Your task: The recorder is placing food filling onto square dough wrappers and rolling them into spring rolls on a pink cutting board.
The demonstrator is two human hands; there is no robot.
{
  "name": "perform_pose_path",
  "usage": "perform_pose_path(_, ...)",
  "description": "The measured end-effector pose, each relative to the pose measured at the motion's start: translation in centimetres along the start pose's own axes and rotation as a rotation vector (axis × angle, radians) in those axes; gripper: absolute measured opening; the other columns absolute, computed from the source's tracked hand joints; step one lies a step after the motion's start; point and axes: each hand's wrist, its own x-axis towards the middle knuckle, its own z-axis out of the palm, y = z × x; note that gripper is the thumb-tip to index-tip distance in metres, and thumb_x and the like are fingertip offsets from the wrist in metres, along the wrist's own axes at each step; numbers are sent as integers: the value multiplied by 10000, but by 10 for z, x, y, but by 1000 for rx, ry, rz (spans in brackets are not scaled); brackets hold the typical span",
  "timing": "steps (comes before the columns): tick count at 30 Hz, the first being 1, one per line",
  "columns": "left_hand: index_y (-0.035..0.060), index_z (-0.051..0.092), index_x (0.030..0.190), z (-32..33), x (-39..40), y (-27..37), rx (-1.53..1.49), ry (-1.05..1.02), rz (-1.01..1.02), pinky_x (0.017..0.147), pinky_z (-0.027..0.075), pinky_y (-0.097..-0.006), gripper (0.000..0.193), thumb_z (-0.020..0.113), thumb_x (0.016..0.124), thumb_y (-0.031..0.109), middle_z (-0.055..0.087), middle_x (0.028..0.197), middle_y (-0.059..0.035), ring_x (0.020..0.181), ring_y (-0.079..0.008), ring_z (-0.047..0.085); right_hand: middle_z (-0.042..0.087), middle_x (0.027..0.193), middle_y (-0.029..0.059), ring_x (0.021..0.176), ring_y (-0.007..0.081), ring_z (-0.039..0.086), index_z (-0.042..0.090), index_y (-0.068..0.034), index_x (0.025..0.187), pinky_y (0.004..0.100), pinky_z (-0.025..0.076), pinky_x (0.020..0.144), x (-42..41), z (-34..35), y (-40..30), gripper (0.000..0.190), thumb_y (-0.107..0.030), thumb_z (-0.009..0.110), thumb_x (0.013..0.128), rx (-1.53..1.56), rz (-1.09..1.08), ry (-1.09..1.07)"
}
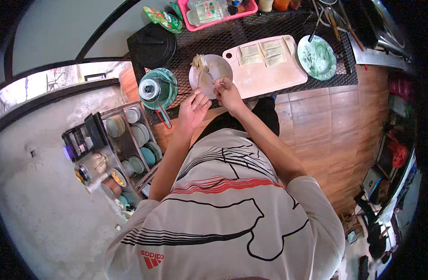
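Observation:
My left hand (pixel 195 106) is closed on the thin handle of a metal utensil, at the near left rim of a pale round bowl (pixel 222 64). At the bowl's near side my right hand (pixel 228 91) grips another slim utensil handle. The utensils meet over the bowl; fork tines (pixel 202 61) touch a clump of light-brown food (pixel 197 62) at its left rim. Which hand holds the fork I cannot tell. Right of the bowl, touching it, lies a pale pink cutting board (pixel 266 80) bearing several flat, pale dough sheets (pixel 250 55).
A green-and-white plate (pixel 317 57) stands right of the board on the black mesh table (pixel 235 35). Left of the bowl are a teal container (pixel 170 84) with a silvery lidded item and a black round lid (pixel 154 45). A pink basket (pixel 219 21) stands behind; a dish rack (pixel 130 140) is lower left.

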Motion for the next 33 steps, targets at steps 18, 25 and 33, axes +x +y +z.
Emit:
perform_pose_path(18, 78, 535, 921, -13, 22, -11, 347, 140, 15, 611, 298, -275, 170, 460, 1040, 172, 331, 575, 51, 545, -95, 327, 532, 706, -4, 506, 64, 430, 571, -79, 981, 226, 280, 404, -2, -52, -43, 45, -68, 535, 956, 9, 179, 2)
perform_pose_path(25, 27, 602, 893, -16, 12, -13, 740, 470, 123, 559, 374, -303, 257, 465, 1025, 199, 467, 618, -9, 553, -123, 430, 595, 690, 59, 524, 174, 540, 595, -54, 1042, 315, 382, 455, 3, -66, -84, 104, -108, 532, 978, -556, -137, -113)
perform_pose_path(33, 2, 648, 915, 16, -3, 12, 1490, 491, 457, 634, 439, -370, 332, 475, 1028, 261, 596, 708, -110, 656, -222, 575, 671, 951, 240, 871, 445, 658, 582, -52, 1050, 513, 517, 713, -3, -30, -154, 148, -41, 491, 933, -1533, -814, -13)
